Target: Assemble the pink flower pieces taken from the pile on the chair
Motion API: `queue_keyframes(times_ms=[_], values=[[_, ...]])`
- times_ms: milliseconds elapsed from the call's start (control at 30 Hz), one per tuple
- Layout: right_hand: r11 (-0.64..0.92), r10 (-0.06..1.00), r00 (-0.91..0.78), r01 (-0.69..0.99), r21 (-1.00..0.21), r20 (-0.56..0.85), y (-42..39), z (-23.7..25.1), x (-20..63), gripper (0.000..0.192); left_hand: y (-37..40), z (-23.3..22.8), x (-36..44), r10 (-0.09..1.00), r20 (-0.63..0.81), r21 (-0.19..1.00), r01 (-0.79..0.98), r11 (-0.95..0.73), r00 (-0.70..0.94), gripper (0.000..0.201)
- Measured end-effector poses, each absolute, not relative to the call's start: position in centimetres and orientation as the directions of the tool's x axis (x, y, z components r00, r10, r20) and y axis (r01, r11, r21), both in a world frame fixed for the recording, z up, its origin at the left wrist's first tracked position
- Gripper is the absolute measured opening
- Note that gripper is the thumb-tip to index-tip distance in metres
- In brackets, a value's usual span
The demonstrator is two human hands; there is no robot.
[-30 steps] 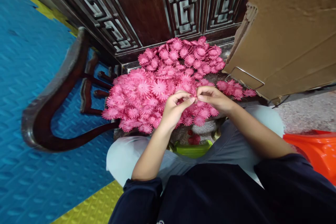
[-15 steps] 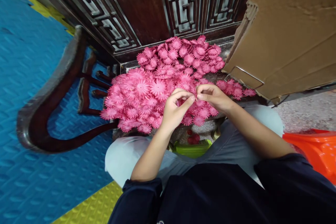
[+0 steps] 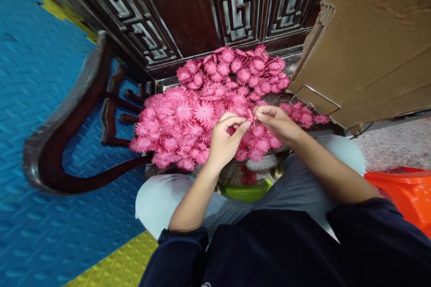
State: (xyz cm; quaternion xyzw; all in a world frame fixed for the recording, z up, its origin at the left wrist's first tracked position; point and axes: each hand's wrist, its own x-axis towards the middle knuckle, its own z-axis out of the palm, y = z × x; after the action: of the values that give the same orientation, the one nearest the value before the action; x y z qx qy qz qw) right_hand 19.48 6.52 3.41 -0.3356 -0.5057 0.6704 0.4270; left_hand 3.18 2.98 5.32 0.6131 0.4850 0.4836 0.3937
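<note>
Left hand (image 3: 225, 139) and right hand (image 3: 279, 124): fingers are pinching a small, pink, thin-petalled flower (image 3: 252, 118) over a heap of pink, round, many-petalled flowers (image 3: 185, 128); likely light and bendable, it is inviting a central hold.

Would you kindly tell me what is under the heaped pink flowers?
A dark seat surface shows at the edge of the pink flowers, towards the cardboard; whatever lies directly beneath them is covered.
</note>
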Motion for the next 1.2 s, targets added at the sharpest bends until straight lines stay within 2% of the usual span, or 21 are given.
queue_keyframes(times_ms=[267,600,767,867,967,1067,1133,1200], values=[[-0.119,0.934,-0.357,-0.231,-0.966,-0.030,6.6,3.3,19.3,0.034,2.9,5.4,3.3,0.971,0.239,0.930,0.284,-0.235,0.022,0.019],[-0.087,0.933,-0.360,-0.247,-0.965,0.008,6.3,3.9,19.6,0.034,2.9,5.2,3.1,0.995,0.027,0.999,-0.025,-0.024,0.100,0.036],[-0.102,0.936,-0.352,-0.198,-0.975,-0.027,6.0,4.1,19.4,0.036,2.7,5.7,3.2,0.997,0.003,1.000,-0.014,-0.002,0.078,0.043],[-0.103,0.942,-0.335,-0.222,-0.970,-0.023,6.2,3.9,19.5,0.035,2.6,5.8,3.0,0.996,0.005,1.000,-0.027,-0.002,0.092,0.044],[-0.110,0.975,-0.220,-0.339,-0.934,-0.035,7.4,3.5,20.7,0.034,2.5,6.2,2.0,0.995,0.068,0.997,-0.038,-0.066,0.077,0.044],[-0.087,0.996,-0.043,-0.445,-0.891,-0.076,9.1,3.2,22.7,0.028,2.7,6.8,0.2,0.971,0.221,0.975,0.030,-0.220,-0.089,0.038],[-0.111,0.991,0.022,-0.442,-0.890,-0.134,9.8,3.0,23.5,0.026,3.1,7.2,-1.0,0.876,0.376,0.920,0.234,-0.314,-0.303,0.028],[-0.127,0.989,0.018,-0.378,-0.917,-0.145,9.9,2.8,23.5,0.026,3.7,7.3,-2.1,0.743,0.501,0.830,0.490,-0.267,-0.444,0.020]])
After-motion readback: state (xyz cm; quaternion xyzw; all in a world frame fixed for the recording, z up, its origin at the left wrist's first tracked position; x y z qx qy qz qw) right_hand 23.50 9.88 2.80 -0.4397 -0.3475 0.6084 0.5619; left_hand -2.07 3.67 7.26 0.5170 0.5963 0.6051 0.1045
